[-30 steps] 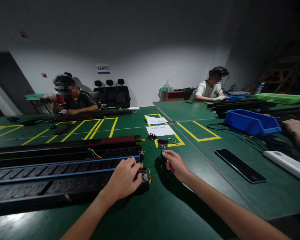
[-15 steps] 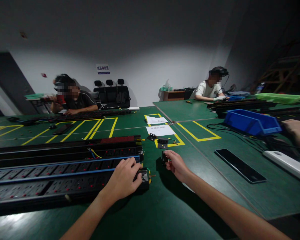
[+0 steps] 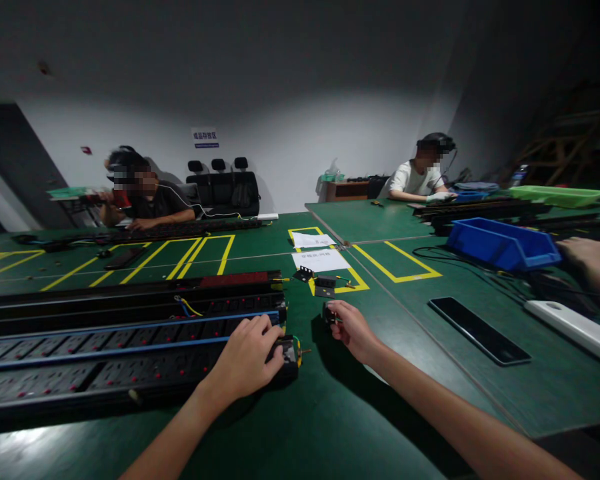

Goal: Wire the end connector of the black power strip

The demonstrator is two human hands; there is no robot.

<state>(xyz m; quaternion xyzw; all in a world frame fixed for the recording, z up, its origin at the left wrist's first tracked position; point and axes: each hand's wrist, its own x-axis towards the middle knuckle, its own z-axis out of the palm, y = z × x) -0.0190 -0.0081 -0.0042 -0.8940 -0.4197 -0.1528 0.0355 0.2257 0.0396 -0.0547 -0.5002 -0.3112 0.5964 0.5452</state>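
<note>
Long black power strips with rows of sockets and red dots lie side by side at the left. Over the right end of the nearest power strip (image 3: 145, 365), my left hand (image 3: 249, 355) is bent, its fingers on top and thumb at the near side. Green and yellow wires (image 3: 299, 352) stick out of that end. Just right of it, my right hand (image 3: 354, 330) pinches a small black part (image 3: 326, 313) between thumb and fingers, apart from the strip. Its exact kind is partly hidden. Small black brackets (image 3: 325, 285) lie on the table beyond.
Paper sheets (image 3: 321, 260) lie ahead on the green table (image 3: 380, 413). To the right are a phone (image 3: 480, 331), a white bar-shaped object (image 3: 575, 333), black cables and a blue bin (image 3: 503, 247), with another person's hand (image 3: 587, 257) beside it. Two people sit across the table.
Almost nothing differs. Both hands keep their places, and the small black part in my right hand looks slightly turned.
</note>
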